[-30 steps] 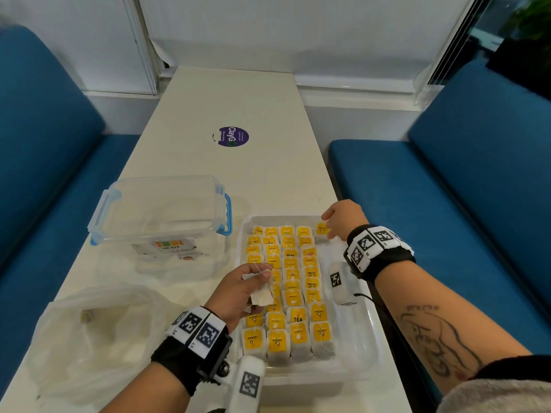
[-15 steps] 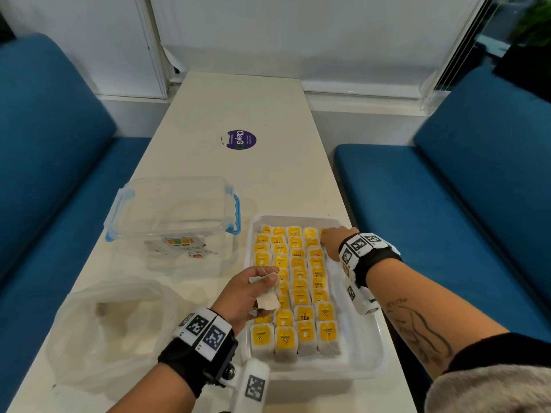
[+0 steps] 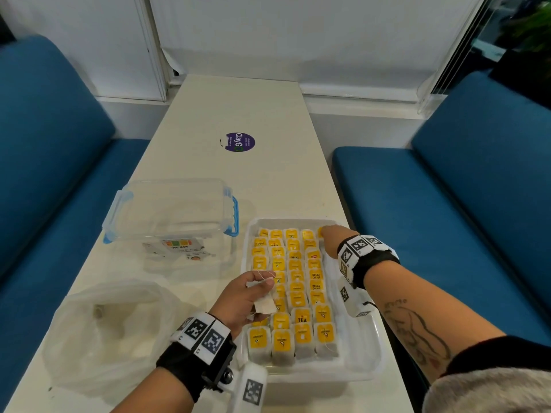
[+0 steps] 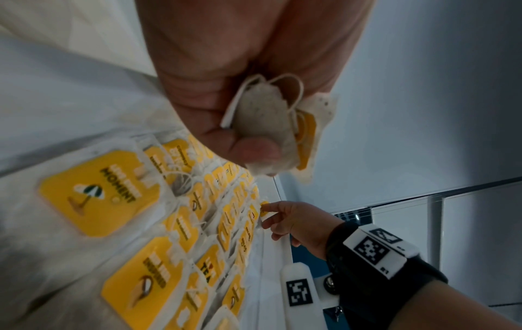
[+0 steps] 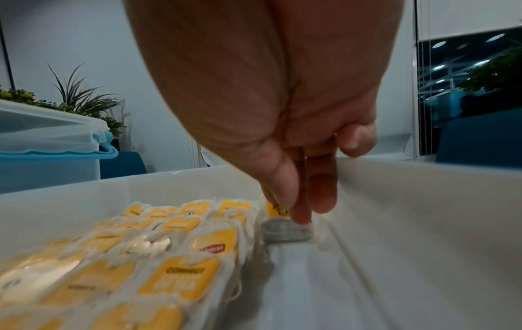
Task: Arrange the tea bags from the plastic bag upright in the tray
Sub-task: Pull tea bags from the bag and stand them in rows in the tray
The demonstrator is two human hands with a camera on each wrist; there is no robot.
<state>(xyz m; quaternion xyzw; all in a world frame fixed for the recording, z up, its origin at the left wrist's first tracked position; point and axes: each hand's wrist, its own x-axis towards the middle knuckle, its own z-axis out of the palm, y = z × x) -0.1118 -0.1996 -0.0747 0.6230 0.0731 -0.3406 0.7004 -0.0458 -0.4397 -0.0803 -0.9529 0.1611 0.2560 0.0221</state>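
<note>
A white tray (image 3: 368, 357) holds several rows of upright tea bags (image 3: 298, 293) with yellow tags. My right hand (image 3: 326, 234) reaches into the tray's far right corner, at the head of a bare strip along the right wall. There its thumb and fingers pinch the top of one tea bag (image 5: 285, 230), which stands on the tray floor beside the last row. My left hand (image 3: 262, 290) hovers over the tray's left edge and grips a small bunch of tea bags (image 4: 268, 125) with strings and a yellow tag showing. The clear plastic bag (image 3: 98, 338) lies at the near left.
A clear lidded container with blue latches (image 3: 170, 216) stands left of the tray. A purple sticker (image 3: 240, 142) marks the table further back. Blue benches run along both sides. The tray sits close to the table's right edge.
My right hand has come down from the tray's far rim into its far right corner with the tea bag. My left hand has kept its place and its bunch.
</note>
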